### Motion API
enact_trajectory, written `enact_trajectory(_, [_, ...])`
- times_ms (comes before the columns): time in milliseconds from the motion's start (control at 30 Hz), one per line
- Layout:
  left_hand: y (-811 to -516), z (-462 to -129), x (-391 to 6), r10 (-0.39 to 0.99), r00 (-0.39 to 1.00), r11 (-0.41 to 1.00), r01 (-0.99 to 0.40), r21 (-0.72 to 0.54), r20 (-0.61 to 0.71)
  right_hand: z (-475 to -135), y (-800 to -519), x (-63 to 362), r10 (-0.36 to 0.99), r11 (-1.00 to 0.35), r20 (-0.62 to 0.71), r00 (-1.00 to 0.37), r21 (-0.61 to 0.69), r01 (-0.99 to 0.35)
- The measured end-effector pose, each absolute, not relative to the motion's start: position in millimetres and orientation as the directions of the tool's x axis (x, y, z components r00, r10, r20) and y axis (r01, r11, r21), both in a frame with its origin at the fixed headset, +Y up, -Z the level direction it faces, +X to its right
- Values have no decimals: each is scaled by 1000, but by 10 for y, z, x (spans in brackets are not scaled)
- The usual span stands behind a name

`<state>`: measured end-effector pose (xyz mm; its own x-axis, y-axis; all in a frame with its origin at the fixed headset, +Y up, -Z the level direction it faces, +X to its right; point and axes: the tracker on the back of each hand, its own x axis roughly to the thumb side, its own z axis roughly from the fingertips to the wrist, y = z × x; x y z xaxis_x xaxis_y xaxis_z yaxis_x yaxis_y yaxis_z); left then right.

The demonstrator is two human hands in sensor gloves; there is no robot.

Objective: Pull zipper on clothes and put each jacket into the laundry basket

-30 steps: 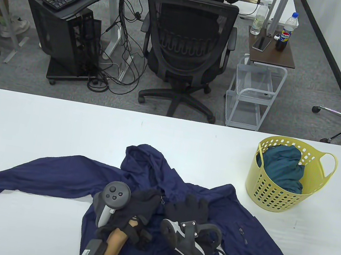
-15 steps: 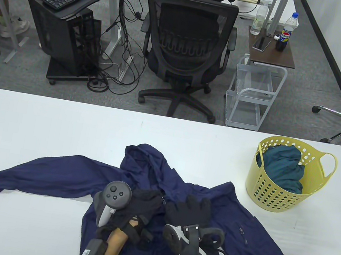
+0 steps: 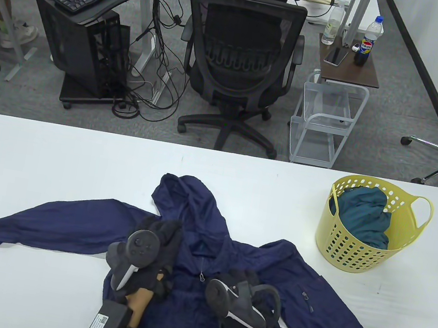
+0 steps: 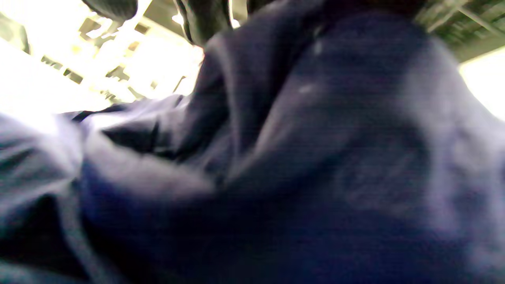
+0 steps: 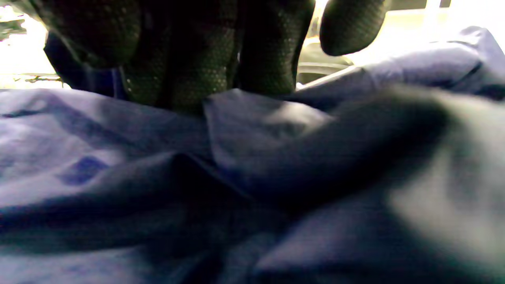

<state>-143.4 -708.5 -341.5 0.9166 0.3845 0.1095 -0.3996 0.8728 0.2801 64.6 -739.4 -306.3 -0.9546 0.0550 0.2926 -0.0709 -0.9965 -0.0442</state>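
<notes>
Navy hooded jacket [image 3: 227,266] lies spread face-up at the table's [image 3: 55,162] near edge, sleeves out to both sides, hood toward the far edge. Yellow laundry basket [image 3: 360,246] stands at the far right of the table, well apart, a teal garment [image 3: 363,215] already inside.

Left hand [image 3: 159,242] rests on the left shoulder by the collar; grip cannot be told. Right hand [image 3: 243,279] sits on the chest right of the zipper line; its fingers [image 5: 205,67] bear on the cloth, clasp unclear.

Zipper pull [image 3: 201,277] shows between the hands.

Judgement: thin, light, limp, likely slick fabric; pinch the pull, pin the cloth below it.
</notes>
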Motion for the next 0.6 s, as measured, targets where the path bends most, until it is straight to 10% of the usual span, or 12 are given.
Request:
enact_trajectory(133, [-6846,-3227,-996,106,946,926,-207,317,307,-3129,-7329,876,295,-945,212,-932,-77,-317])
enact_trajectory(333, [-6936,-3339,-726,87,932,984,-136,115,353,-3046,-7147,1115,550,-795,258,-794,-128,-592])
enact_trajectory(600, [-7091,-3646,-776,8,977,983,-47,177,213,-3051,-7281,918,318,-918,203,-926,-178,-355])
